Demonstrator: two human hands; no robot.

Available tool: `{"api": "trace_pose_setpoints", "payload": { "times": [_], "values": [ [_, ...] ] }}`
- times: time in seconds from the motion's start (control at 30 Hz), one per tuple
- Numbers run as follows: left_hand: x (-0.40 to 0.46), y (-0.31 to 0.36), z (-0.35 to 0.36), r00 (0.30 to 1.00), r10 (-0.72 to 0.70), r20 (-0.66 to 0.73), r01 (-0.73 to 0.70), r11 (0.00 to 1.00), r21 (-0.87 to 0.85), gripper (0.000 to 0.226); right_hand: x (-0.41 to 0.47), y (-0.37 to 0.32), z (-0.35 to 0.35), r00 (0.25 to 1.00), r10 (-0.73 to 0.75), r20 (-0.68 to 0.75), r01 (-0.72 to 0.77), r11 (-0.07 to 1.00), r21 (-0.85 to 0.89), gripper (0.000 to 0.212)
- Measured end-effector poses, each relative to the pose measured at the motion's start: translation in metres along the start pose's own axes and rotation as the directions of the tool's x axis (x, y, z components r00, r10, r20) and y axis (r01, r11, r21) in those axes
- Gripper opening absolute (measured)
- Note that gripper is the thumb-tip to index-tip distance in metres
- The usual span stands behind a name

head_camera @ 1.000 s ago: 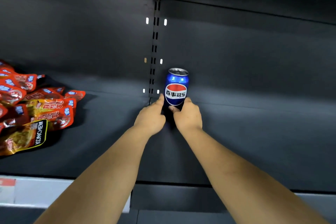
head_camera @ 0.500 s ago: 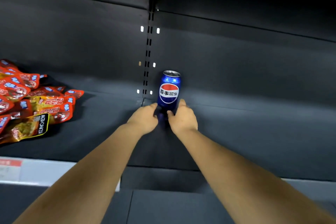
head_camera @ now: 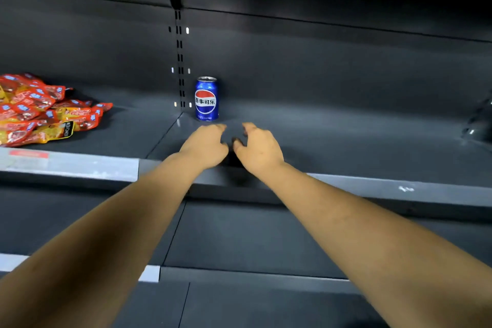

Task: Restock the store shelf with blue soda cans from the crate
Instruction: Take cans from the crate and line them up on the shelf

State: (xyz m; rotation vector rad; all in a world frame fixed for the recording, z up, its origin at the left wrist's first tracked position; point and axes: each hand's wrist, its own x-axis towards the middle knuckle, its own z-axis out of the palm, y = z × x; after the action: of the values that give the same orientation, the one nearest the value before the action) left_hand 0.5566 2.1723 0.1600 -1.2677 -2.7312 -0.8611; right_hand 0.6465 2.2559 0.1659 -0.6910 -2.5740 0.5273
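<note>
the pepsi can (head_camera: 206,98) stands upright at the back of the shelf (head_camera: 346,141), just beyond both hands. left hand (head_camera: 205,145) and right hand (head_camera: 257,150) hold nothing, each grip loosely spread; the left is nearer.

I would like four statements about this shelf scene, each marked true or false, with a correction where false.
1. The blue soda can stands upright at the back of the dark metal shelf. True.
2. The left hand grips the can. False: it is apart from the can, holding nothing.
3. The red and orange snack packets lie left of the can. True.
4. The right hand holds a second can. False: it holds nothing.
</note>
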Motion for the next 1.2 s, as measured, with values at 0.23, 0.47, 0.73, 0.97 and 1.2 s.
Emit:
{"api": "trace_pose_setpoints", "payload": {
  "times": [0.23,0.47,0.73,0.97,1.2],
  "values": [
    [-0.06,0.065,0.022,0.995,0.002,-0.098,0.0,1.0,0.016,0.05,-0.062,0.035,-0.031,0.998,-0.052,0.028,0.051,0.998,0.022,0.037],
    [-0.108,0.095,0.065,0.996,-0.046,-0.076,0.059,0.982,0.178,0.041,-0.11,0.076,-0.033,0.995,-0.008,0.097,0.007,1.0,0.015,0.033],
    [-0.133,0.08,0.149,0.966,-0.122,0.227,0.06,0.963,0.263,0.037,-0.15,0.139,0.027,0.918,0.193,0.346,-0.201,0.98,-0.012,0.028],
    [-0.156,0.039,0.209,0.866,-0.202,0.458,0.084,0.961,0.265,0.026,-0.174,0.176,0.085,0.749,0.361,0.556,-0.459,0.887,0.043,0.021],
    [-0.18,-0.011,0.254,0.764,-0.274,0.584,0.114,0.949,0.296,0.03,-0.208,0.216,0.138,0.628,0.498,0.598,-0.621,0.784,-0.001,0.021]
  ]
}}
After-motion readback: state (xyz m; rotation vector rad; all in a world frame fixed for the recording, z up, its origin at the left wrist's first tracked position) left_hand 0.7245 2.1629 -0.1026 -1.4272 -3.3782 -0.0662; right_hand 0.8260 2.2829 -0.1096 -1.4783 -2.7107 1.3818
